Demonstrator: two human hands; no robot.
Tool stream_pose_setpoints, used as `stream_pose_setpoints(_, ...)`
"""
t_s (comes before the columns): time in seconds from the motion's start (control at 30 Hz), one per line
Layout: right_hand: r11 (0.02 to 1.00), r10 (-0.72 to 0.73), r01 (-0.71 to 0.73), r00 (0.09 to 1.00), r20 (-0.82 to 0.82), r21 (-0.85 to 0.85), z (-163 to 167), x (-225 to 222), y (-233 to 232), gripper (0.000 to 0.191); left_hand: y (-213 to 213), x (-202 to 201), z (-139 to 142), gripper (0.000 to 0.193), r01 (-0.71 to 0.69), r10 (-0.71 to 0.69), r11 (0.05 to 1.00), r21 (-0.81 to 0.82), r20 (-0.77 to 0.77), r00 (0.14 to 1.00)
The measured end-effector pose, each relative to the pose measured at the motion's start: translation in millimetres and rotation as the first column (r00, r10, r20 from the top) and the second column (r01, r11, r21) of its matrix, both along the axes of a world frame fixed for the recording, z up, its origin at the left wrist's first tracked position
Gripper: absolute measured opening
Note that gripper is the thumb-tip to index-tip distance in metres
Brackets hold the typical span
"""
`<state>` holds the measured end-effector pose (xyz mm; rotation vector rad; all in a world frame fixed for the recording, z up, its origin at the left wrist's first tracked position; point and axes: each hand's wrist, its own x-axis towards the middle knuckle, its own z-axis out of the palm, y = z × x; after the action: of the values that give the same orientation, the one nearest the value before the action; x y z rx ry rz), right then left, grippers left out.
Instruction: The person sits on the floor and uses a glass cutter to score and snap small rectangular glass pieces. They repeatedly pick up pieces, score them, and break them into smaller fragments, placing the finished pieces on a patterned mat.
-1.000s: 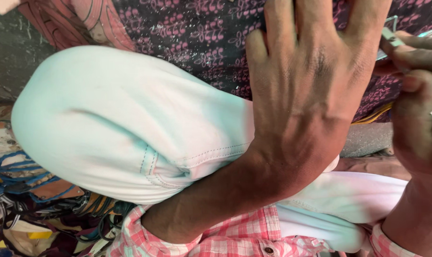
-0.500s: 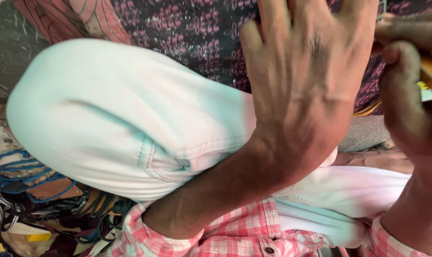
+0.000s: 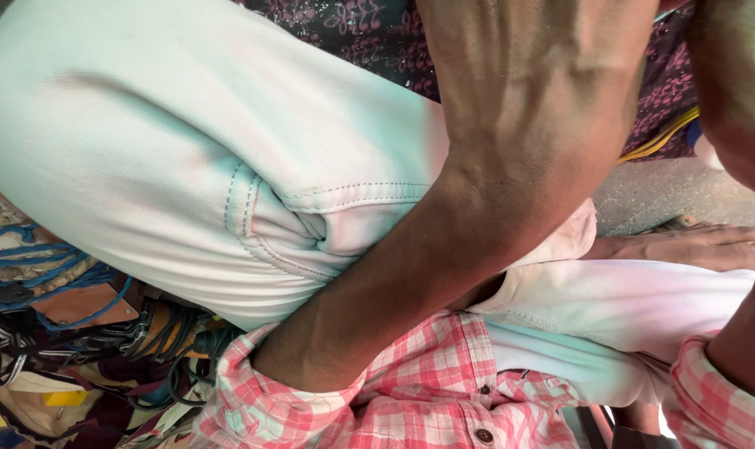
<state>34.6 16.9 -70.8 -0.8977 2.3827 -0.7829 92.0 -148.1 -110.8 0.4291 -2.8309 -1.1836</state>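
1. Head view, left side: our left hand (image 3: pixel 544 91) fills the upper middle of the picture, seen from its back. The fingers run off the top edge, so we cannot tell whether they are spread or curled, nor whether they hold anything. The forearm slants down to a rolled cuff of the pink checked shirt (image 3: pixel 410 399).
2. Head view, right side: our right hand (image 3: pixel 739 83) shows only as a dark, blurred mass at the upper right corner. Its fingers are cut off by the frame, and we cannot tell how they stand or whether they grip something. Its forearm comes down the right edge to a second pink checked cuff.
3. Head view, beneath the arms: the left forearm lies across our bent leg in pale white trousers (image 3: pixel 186 166), which takes up most of the left half. A stitched pocket seam sits just beside the forearm. A bare foot (image 3: pixel 685 247) rests near the right edge, on the grey floor (image 3: pixel 668 195).
4. Head view, surroundings: a dark purple patterned cloth (image 3: pixel 352 25) lies behind the knee at the top. A yellow cord (image 3: pixel 660 137) runs between the 2 hands. At lower left, a tangle of blue and black wires (image 3: pixel 61 299) lies beside the trousers.
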Motion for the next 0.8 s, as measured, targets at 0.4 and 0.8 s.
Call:
stream_pose_setpoints(0.4,1.000,0.001,-0.001,1.000,0.007,0.003,5.2,10.2,-1.7,0.013,3.6,3.8,2.6,0.008,-0.036,0.037,0.999,0.012,-0.035,0.999)
stream_pose_setpoints(0.8,1.000,-0.001,0.001,1.000,0.017,0.012,9.1,25.6,4.2,0.012,15.9,15.6,1.8,0.007,-0.053,0.060,0.996,0.072,-0.087,0.994)
